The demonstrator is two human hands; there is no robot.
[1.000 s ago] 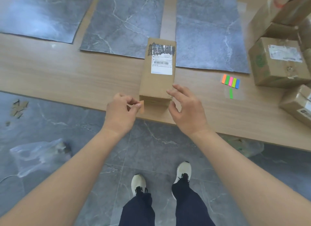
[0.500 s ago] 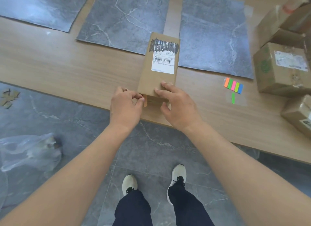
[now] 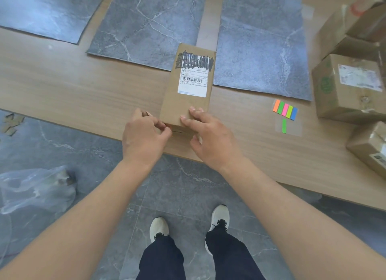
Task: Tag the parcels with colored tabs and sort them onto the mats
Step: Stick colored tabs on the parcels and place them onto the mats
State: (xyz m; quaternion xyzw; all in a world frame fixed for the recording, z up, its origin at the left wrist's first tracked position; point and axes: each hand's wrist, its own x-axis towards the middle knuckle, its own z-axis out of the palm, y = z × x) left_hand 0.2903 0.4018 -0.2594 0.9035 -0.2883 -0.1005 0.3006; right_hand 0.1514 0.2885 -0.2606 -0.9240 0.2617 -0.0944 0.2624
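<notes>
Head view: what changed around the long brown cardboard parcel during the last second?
The right hand, open beside the long brown cardboard parcel before, came in and now grips its near end, fingers on top, thumb on the front face. The left hand carried its pinched small orange tab up against the near left corner. The parcel, grey mats and coloured tab strip stayed put.

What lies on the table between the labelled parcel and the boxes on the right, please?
The head view shows a row of coloured tabs there, and a single green tab on clear film just nearer the person.
</notes>
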